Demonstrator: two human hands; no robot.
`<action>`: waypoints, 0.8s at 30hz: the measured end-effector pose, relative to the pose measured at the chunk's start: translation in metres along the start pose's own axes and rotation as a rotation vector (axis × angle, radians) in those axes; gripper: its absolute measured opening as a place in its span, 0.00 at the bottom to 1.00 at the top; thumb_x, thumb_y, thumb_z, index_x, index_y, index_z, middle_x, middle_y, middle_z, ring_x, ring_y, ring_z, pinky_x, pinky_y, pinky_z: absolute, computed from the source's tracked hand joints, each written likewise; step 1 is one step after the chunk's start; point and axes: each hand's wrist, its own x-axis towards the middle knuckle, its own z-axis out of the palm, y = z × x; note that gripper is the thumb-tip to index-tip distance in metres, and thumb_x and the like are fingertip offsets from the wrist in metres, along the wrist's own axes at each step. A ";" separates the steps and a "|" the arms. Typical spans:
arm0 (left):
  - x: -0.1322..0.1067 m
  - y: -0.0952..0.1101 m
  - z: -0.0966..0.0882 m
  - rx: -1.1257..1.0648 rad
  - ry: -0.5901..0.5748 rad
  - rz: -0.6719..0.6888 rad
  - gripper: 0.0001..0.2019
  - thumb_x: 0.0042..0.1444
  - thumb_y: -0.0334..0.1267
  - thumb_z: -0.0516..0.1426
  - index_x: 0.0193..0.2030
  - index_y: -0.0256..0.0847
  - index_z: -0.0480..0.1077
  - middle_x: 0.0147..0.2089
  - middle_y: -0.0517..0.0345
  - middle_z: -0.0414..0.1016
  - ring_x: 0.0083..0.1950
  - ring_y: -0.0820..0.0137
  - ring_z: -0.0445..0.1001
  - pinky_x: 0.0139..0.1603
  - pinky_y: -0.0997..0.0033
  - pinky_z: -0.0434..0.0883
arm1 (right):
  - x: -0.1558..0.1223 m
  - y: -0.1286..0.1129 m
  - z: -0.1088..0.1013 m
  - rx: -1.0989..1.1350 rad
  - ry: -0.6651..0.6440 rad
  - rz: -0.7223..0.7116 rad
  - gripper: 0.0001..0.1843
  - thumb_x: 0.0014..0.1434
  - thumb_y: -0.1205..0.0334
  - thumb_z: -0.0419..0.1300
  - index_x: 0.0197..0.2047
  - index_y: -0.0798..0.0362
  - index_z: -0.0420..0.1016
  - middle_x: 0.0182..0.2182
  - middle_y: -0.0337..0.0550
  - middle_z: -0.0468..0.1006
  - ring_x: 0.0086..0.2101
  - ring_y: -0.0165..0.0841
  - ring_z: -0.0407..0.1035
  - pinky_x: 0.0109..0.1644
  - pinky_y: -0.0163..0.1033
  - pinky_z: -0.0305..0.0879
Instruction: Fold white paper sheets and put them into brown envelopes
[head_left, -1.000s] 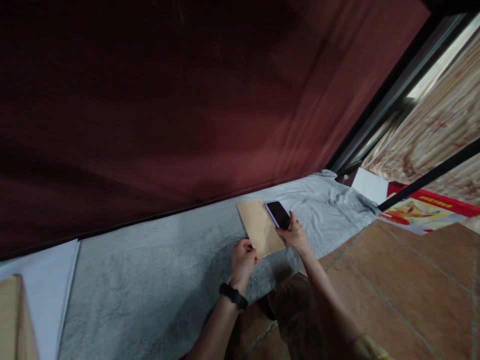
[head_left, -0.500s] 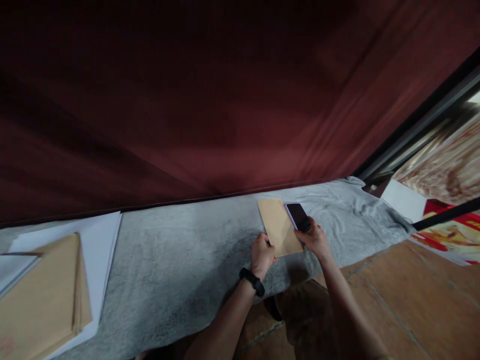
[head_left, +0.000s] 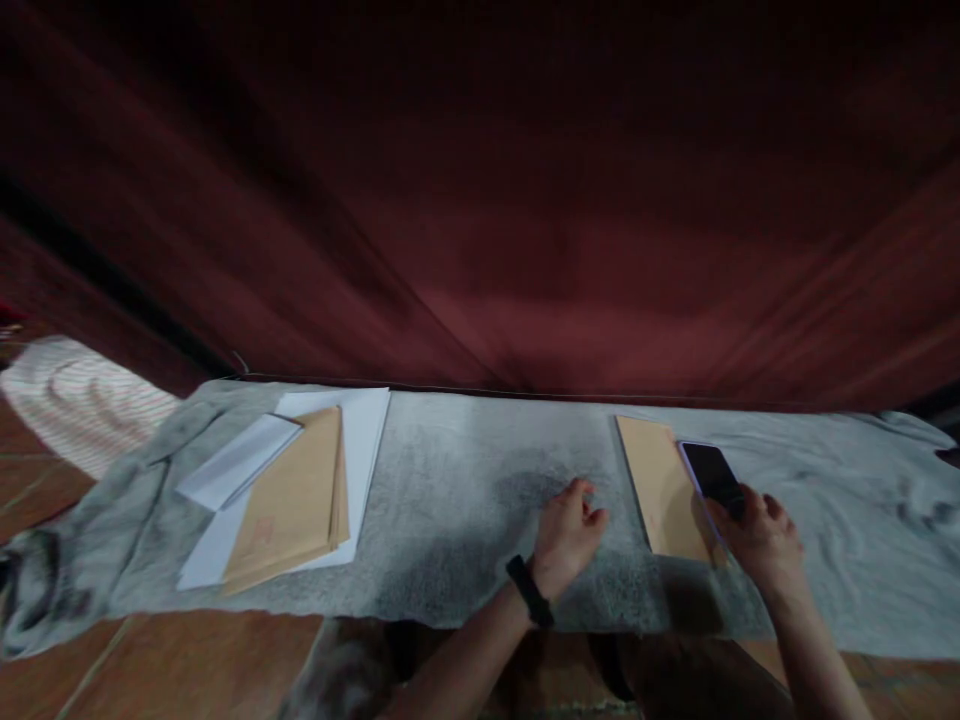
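Observation:
My left hand [head_left: 570, 538], with a black band on its wrist, is over the grey cloth to the left of a brown envelope [head_left: 664, 485]. Its fingers are loosely curled, the thumb stands apart, and it holds nothing. At the envelope's right edge lies a phone [head_left: 703, 462] with a dark screen and a pale purple edge. My right hand [head_left: 769, 550] has its fingers closed around the phone's near end. That hand covers the lower part of the phone.
On the left, brown envelopes [head_left: 289, 500] lie on large white sheets [head_left: 367, 440], with folded white paper [head_left: 241, 460] on top. The grey cloth [head_left: 457, 480] runs along a dark red curtain [head_left: 510, 250]. Tiled floor [head_left: 210, 660] shows below, and striped fabric [head_left: 82, 400] far left.
My left hand has let go of the envelope and moved away to its left. My right hand stays on the phone. The view has turned left, bringing the whole paper pile in.

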 end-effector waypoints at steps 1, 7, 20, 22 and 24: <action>-0.002 -0.010 -0.031 0.032 0.070 0.012 0.16 0.54 0.37 0.61 0.51 0.44 0.74 0.43 0.53 0.81 0.45 0.63 0.78 0.49 0.68 0.72 | 0.000 -0.008 0.001 0.043 0.048 -0.046 0.34 0.60 0.41 0.53 0.58 0.57 0.72 0.54 0.70 0.72 0.52 0.61 0.70 0.50 0.64 0.67; -0.039 -0.106 -0.231 0.409 0.712 -0.288 0.33 0.62 0.45 0.52 0.68 0.26 0.56 0.70 0.23 0.56 0.72 0.38 0.53 0.68 0.35 0.51 | -0.030 -0.117 0.008 0.425 -0.097 -0.331 0.26 0.65 0.46 0.51 0.57 0.53 0.73 0.60 0.61 0.70 0.61 0.53 0.64 0.62 0.59 0.63; -0.108 -0.172 -0.299 0.783 0.552 -0.692 0.32 0.57 0.55 0.56 0.60 0.30 0.62 0.55 0.30 0.72 0.58 0.42 0.70 0.48 0.55 0.69 | -0.139 -0.257 0.024 0.505 -0.302 -0.785 0.23 0.64 0.68 0.50 0.59 0.47 0.74 0.62 0.48 0.71 0.60 0.44 0.67 0.62 0.55 0.67; -0.112 -0.176 -0.305 0.781 0.543 -0.681 0.28 0.58 0.53 0.56 0.56 0.30 0.66 0.53 0.31 0.72 0.57 0.43 0.72 0.48 0.57 0.69 | -0.137 -0.257 0.026 0.485 -0.284 -0.805 0.23 0.64 0.68 0.50 0.59 0.48 0.74 0.61 0.49 0.72 0.59 0.44 0.68 0.61 0.55 0.67; -0.116 -0.180 -0.309 0.762 0.549 -0.672 0.25 0.59 0.52 0.56 0.52 0.31 0.69 0.52 0.32 0.73 0.55 0.45 0.74 0.48 0.58 0.69 | -0.136 -0.256 0.027 0.466 -0.275 -0.820 0.22 0.65 0.67 0.50 0.58 0.48 0.74 0.60 0.49 0.73 0.58 0.44 0.69 0.60 0.55 0.68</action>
